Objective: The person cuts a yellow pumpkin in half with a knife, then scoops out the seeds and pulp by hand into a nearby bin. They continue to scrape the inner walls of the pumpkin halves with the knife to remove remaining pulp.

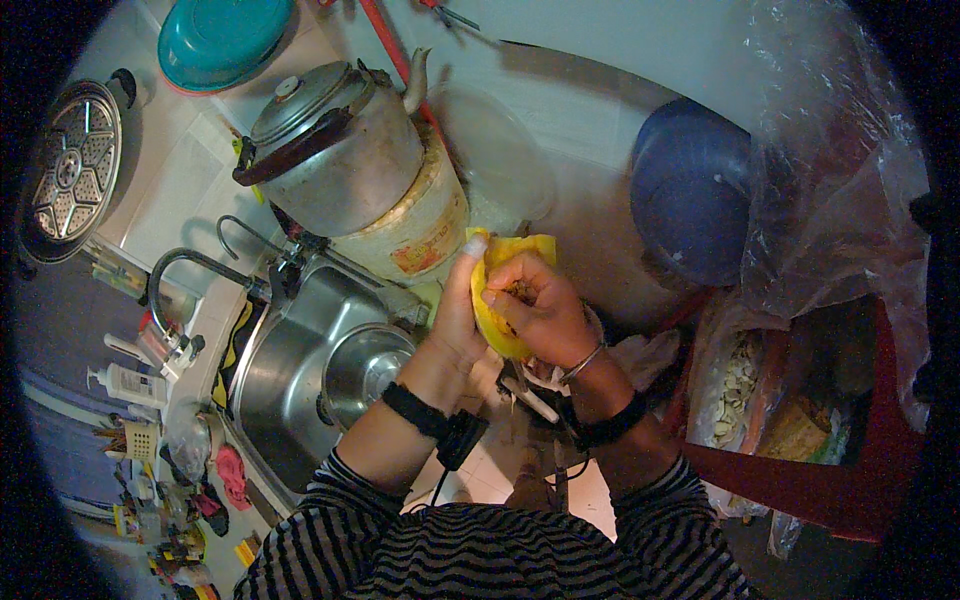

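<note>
In front of my body, my left hand (459,306) grips a bright yellow cloth-like piece (499,335), its thumb along the left edge. Dark brown bits or stains show on the yellow surface. My right hand (546,311) is curled over the piece, thumb and fingertips pinched against it; what lies inside the curl is partly hidden. Each wrist carries a black strap, and a thin bangle circles the right one. Left of the hands is a stainless steel sink (289,367) with a round metal basin (371,364) in it.
Beyond the hands, a large metal kettle (337,165) stands on a stained white bucket (416,232). A curved faucet (176,259) reaches over the sink's left side. Rightward are a blue basin (690,195), clear plastic sheeting (825,187) and a red-sided container (802,487) holding bagged food.
</note>
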Demonstrator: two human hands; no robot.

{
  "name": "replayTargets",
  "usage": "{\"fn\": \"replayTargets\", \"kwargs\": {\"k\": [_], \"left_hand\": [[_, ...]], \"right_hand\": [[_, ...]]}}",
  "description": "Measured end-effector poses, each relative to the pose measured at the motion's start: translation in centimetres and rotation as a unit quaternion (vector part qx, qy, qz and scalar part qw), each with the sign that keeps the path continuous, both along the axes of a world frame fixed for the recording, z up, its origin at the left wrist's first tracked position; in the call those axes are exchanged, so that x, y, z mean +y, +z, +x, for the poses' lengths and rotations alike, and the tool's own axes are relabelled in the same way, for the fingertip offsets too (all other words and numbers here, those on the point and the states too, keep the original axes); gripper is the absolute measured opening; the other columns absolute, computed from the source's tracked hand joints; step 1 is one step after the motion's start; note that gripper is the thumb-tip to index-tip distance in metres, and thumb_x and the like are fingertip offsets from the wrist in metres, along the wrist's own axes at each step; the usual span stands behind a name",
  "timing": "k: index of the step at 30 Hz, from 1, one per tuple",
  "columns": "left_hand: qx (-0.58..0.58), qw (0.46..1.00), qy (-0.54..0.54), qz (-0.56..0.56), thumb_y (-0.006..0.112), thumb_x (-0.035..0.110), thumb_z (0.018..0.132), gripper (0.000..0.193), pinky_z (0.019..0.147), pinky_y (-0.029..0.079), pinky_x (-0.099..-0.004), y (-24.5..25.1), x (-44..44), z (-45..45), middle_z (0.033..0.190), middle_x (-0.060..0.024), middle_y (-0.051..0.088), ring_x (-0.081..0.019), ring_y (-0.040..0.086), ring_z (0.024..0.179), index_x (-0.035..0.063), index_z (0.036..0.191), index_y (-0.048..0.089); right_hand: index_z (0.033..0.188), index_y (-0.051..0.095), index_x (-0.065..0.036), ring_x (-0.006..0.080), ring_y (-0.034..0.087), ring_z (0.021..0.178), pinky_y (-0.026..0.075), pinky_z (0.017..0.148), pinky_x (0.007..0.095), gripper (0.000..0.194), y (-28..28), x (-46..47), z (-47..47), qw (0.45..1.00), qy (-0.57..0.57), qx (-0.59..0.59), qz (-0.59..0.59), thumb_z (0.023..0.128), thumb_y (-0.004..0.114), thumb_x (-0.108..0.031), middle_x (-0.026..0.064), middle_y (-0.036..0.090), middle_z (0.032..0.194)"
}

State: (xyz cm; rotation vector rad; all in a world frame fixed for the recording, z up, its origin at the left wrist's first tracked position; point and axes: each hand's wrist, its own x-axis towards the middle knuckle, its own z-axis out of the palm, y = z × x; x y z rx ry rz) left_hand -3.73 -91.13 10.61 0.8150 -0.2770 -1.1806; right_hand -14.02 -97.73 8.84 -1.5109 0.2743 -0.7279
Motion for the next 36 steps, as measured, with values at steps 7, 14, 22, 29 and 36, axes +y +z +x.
{"fn": "replayTargets", "kwargs": {"k": [7,14,22,29,36], "left_hand": [[-0.012,1.0,-0.008,0.004,0.056,0.054,0.091,0.056,0.084,0.055,-0.0361,-0.1,0.1,0.4,0.104,-0.0111,0.066,-0.0229,0.066,0.094,0.0033,0.116,0.059],[0.026,0.999,-0.017,0.006,0.056,0.053,0.092,0.053,0.081,0.056,-0.0362,-0.6,-0.4,1.2,0.103,-0.0111,0.067,-0.023,0.067,0.09,0.004,0.113,0.061],[0.027,0.999,0.024,-0.007,0.057,0.05,0.092,0.05,0.081,0.055,-0.0367,-0.6,-1.1,1.4,0.103,-0.0103,0.067,-0.023,0.066,0.091,0.0049,0.114,0.061],[0.037,0.999,0.033,-0.016,0.057,0.048,0.092,0.049,0.084,0.054,-0.0381,-0.9,-2.2,1.6,0.106,-0.0111,0.067,-0.0242,0.066,0.094,0.0051,0.115,0.061],[0.033,0.999,0.03,0.007,0.055,0.051,0.091,0.053,0.087,0.053,-0.0398,-1.4,-2.3,1.6,0.109,-0.0129,0.067,-0.0262,0.066,0.096,0.004,0.116,0.06]], "right_hand": [[0.096,0.056,-0.006,0.0232,0.059,0.082,0.049,0.073,0.035,0.013,0.1,-0.5,0.4,0.978,-0.088,0.017,-0.19,0.092,0.061,-0.017,0.0093,0.06,0.087],[0.096,0.053,-0.005,0.0422,0.059,0.08,0.048,0.072,0.0489,0.023,0.1,2.2,0.8,0.963,-0.138,0.109,-0.203,0.093,0.057,-0.027,0.0208,0.059,0.086],[0.086,0.056,-0.003,0.0433,0.057,0.075,0.045,0.066,0.0504,0.031,0.1,1.4,2.2,0.954,-0.18,0.096,-0.22,0.095,0.053,-0.033,0.0227,0.059,0.082],[0.081,0.058,-0.004,0.04,0.057,0.07,0.045,0.062,0.0453,0.033,0.1,0.3,2.5,0.955,-0.158,0.099,-0.229,0.097,0.053,-0.032,0.0215,0.058,0.076],[0.085,0.061,-0.002,0.0298,0.059,0.068,0.048,0.066,0.0383,0.032,-0.8,-0.7,2.3,0.971,-0.102,0.047,-0.209,0.098,0.054,-0.031,0.018,0.06,0.076]]}}
